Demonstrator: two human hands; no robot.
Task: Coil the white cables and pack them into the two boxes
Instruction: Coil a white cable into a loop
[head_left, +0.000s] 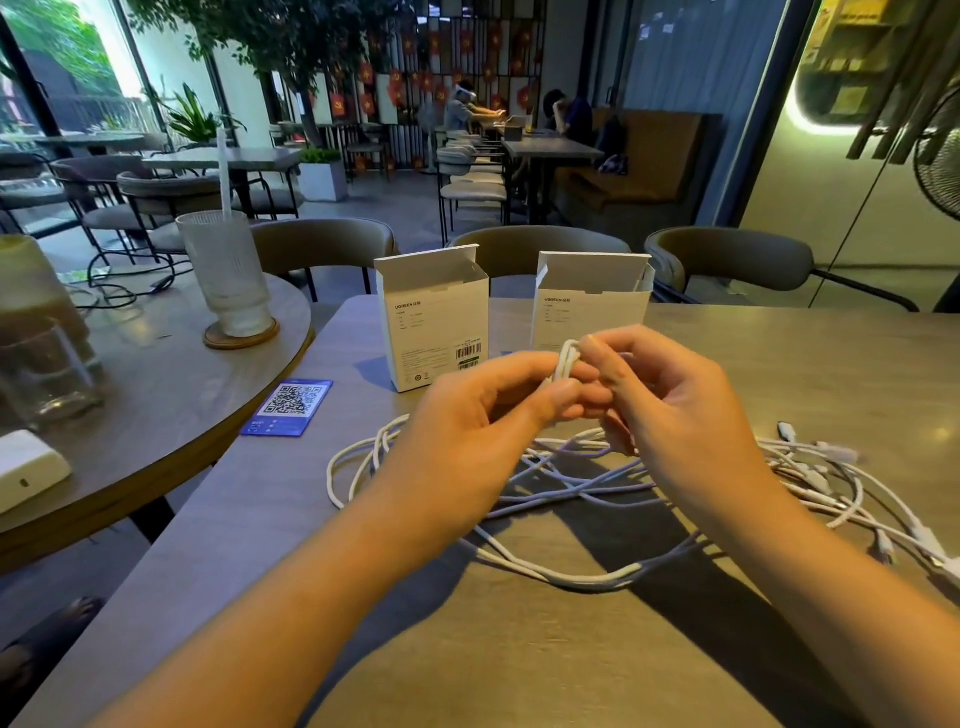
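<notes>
Head view: left hand (467, 415) and right hand (670, 395) meet above mid-counter, fingers of both curled and pinching a small white cable loop (566, 358) between them. Remaining white cables (545, 478) lie in a loose tangle on the counter (519, 649) directly below the hands, spreading toward its right edge. Two boxes, left box (436, 322) and right box (589, 306), stand upright with flaps open near the far edge, just behind the hands. QR card (288, 408) sits at the left edge. Near-side counter is bare.
</notes>
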